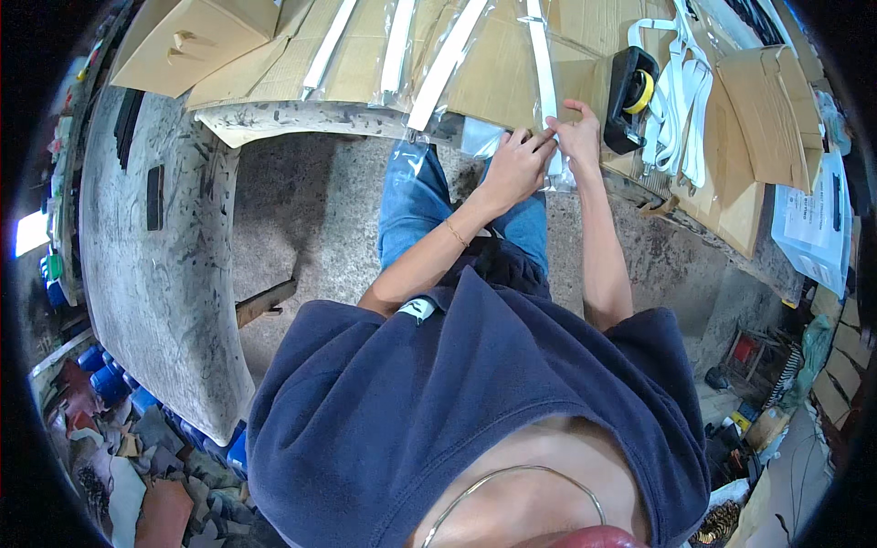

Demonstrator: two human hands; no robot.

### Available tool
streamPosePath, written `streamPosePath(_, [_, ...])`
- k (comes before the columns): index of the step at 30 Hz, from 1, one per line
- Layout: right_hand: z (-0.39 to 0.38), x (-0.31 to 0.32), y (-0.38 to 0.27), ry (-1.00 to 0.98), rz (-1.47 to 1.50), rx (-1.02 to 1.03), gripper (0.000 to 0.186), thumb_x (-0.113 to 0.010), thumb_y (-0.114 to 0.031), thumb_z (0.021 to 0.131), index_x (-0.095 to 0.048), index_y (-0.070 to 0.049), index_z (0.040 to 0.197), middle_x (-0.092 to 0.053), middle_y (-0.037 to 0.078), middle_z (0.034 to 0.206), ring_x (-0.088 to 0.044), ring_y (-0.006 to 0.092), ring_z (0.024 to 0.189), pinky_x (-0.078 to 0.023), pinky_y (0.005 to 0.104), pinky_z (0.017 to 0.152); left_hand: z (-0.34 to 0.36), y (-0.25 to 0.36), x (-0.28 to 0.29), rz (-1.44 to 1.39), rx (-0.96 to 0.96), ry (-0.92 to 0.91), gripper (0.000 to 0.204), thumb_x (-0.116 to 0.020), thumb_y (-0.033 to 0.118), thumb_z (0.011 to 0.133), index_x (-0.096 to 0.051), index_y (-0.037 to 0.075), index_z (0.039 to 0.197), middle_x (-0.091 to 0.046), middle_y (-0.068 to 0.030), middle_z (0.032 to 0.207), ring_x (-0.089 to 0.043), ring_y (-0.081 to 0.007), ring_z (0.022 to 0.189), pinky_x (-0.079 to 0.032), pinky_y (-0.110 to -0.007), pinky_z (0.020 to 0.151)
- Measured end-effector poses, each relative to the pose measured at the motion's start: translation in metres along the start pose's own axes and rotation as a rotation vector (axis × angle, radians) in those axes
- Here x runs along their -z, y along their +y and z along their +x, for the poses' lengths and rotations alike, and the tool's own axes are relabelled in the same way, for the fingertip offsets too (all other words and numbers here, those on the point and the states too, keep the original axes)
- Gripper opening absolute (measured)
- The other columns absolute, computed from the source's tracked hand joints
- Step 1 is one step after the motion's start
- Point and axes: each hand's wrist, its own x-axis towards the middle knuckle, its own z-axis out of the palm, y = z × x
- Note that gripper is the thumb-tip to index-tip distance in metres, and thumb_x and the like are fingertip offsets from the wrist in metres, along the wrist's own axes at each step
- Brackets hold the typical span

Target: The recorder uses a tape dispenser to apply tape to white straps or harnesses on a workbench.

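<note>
hands point(546, 151) pinching glossy bagged white strip point(546, 78)

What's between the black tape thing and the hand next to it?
Nothing. In the head view, only bare cardboard shows between the black tape dispenser and the right hand.

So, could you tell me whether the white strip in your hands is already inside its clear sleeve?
Cannot tell: both hands cover the white strip there.

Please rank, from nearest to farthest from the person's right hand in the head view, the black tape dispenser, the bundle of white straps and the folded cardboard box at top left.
From the right hand:
1. Black tape dispenser, just to its right on the bench.
2. Bundle of white straps, right of the dispenser.
3. Folded cardboard box, far across at top left.
</note>
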Motion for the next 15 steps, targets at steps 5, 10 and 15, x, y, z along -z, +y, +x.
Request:
streamPosePath(5, [0.002, -0.002, -0.009, 0.136, 0.017, -0.042, 0.046, -0.078, -0.015, 0.067, -0.058, -0.001, 0.106, -0.065, 0.015, 0.080, -0.063, 0.0238, 0.071, -0.050, 0.0351, 0.065, 0.001, 0.003, 0.001, 0.006, -0.021, 0.020, 0.031, -0.062, 0.007, 0.073, -0.065, 0.004, 0.104, -0.062, -0.0060, 0.112, -0.053, -0.0227, 0.090, -0.042, -0.036, 0.075])
streamPosePath(10, [0.003, -0.005, -0.007, 0.221, -0.144, 0.053, 0.046, -0.079, -0.020, 0.066, -0.060, -0.001, 0.104, -0.066, 0.019, 0.090, -0.063, 0.0288, 0.084, -0.050, 0.0371, 0.072, 0.002, 0.009, 0.005, 0.036, 0.026, -0.093, 0.039, -0.061, 0.006, 0.072, -0.059, 0.003, 0.111, -0.055, -0.0098, 0.123, -0.052, -0.0272, 0.096, -0.044, -0.040, 0.078])
streamPosePath(15, [0.007, -0.001, -0.006, 0.089, -0.050, -0.083, 0.049, -0.078, -0.021, 0.067, -0.059, 0.000, 0.107, -0.063, 0.023, 0.104, -0.061, 0.0353, 0.097, -0.047, 0.0395, 0.086, 0.002, 0.022, 0.015, 0.123, 0.053, -0.124, 0.045, -0.066, 0.007, 0.066, -0.056, 0.002, 0.110, -0.042, -0.0193, 0.134, -0.049, -0.0330, 0.104, -0.045, -0.043, 0.080])
